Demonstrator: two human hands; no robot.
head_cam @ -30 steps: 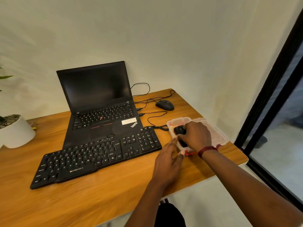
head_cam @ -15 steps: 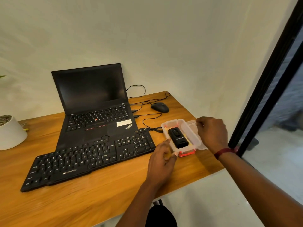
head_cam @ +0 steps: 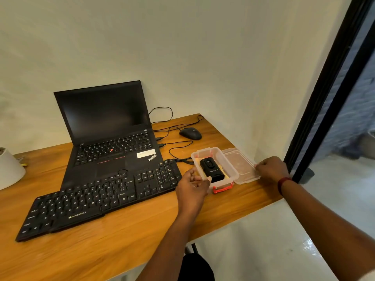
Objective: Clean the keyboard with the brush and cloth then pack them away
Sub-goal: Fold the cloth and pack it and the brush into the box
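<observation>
A black external keyboard (head_cam: 97, 197) lies across the wooden desk (head_cam: 113, 242) in front of an open laptop. Right of it stands a clear plastic box (head_cam: 225, 165) with a red latch. Inside the box a black oblong brush case (head_cam: 212, 170) lies on something yellow, perhaps the cloth. My left hand (head_cam: 191, 187) holds the box's near left corner. The clear lid (head_cam: 238, 166) lies flat on the desk to the right of the box, and my right hand (head_cam: 271, 168) pinches its right edge.
A black laptop (head_cam: 107, 128) stands open behind the keyboard. A black mouse (head_cam: 190, 133) and loose cables (head_cam: 178, 147) lie behind the box. A white plant pot (head_cam: 9, 169) sits at the far left. The desk's right edge is near a black door frame (head_cam: 316, 102).
My right hand has lifted the lid off the box and swung it to the right, down onto the desk. The black case inside became visible. My left hand stayed at the box.
</observation>
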